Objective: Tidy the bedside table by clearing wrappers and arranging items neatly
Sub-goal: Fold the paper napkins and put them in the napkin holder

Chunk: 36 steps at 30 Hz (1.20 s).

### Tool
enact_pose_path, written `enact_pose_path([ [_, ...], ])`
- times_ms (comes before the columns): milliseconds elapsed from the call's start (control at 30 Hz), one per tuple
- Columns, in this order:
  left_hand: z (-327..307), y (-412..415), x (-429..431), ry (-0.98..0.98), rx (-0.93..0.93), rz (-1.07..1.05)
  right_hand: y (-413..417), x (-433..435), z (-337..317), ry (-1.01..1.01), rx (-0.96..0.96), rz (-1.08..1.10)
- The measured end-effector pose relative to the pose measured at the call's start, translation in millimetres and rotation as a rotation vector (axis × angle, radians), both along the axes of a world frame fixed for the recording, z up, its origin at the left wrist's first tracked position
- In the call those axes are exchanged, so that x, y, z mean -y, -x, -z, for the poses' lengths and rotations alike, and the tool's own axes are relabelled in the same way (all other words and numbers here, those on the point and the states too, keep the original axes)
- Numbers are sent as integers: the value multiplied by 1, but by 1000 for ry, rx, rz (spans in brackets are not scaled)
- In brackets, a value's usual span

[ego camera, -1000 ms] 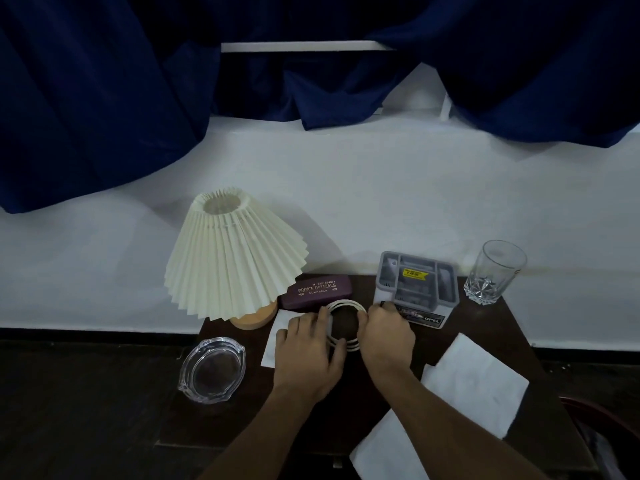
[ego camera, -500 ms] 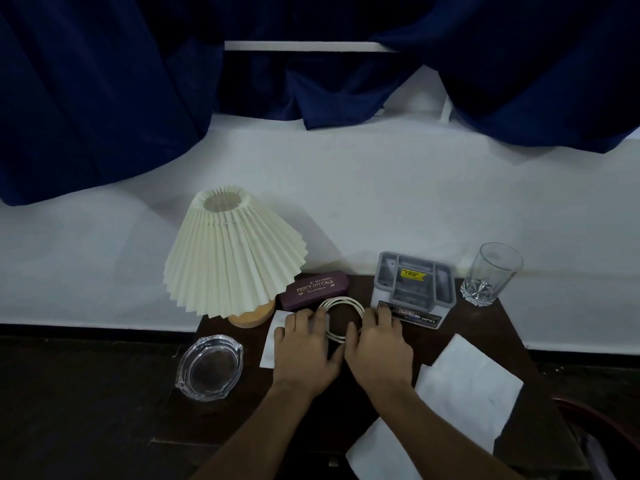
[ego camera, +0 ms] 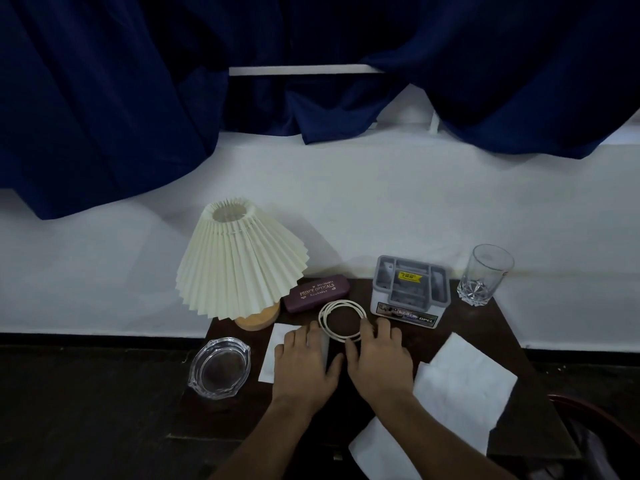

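A coiled white cable (ego camera: 341,320) lies flat on the dark wooden bedside table (ego camera: 485,327), in front of a maroon glasses case (ego camera: 316,293). My left hand (ego camera: 306,365) lies flat on a small white paper (ego camera: 277,355), fingertips at the coil's left rim. My right hand (ego camera: 379,355) rests on the table with straight fingers touching the coil's right rim. Neither hand grips anything.
A pleated cream lamp (ego camera: 239,268) stands at the back left, a glass ashtray (ego camera: 219,368) at the front left edge. A grey organiser box (ego camera: 408,291) and a drinking glass (ego camera: 485,280) stand at the back right. White tissues (ego camera: 464,386) cover the front right.
The coil has been laid flat on the table. My right hand's fingers have straightened and both hands have slid back slightly toward me from the coil.
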<state>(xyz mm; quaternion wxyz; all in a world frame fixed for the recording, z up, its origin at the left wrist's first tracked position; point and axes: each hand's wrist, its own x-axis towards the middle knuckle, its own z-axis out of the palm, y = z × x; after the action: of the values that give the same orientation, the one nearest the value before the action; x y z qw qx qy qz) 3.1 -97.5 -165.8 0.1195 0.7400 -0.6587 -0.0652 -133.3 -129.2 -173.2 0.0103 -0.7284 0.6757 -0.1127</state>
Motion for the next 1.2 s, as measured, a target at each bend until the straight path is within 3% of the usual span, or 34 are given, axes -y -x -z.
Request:
enact_pose_path([
  [267, -6, 12, -37, -2, 30, 29, 3, -16, -23, 7, 73, -15],
  [400, -16, 15, -51, -8, -35, -82, 7, -32, -32, 1, 74, -54],
  [500, -33, 19, -63, -153, -115, -229, 2, -49, -36, -196, 116, -118],
  [600, -37, 21, -72, -223, -143, -223, -6, -65, -38, -345, 224, -91],
  [933, -40, 12, -77, -237, -340, -122, -26, -74, -37, -458, 358, 76],
  [1033, -40, 10, -78, -200, -420, -138, -27, -71, -40, -478, 413, 69],
  [1200, -51, 9, -72, -23, -680, -301, -16, -59, -67, -470, 705, 105],
])
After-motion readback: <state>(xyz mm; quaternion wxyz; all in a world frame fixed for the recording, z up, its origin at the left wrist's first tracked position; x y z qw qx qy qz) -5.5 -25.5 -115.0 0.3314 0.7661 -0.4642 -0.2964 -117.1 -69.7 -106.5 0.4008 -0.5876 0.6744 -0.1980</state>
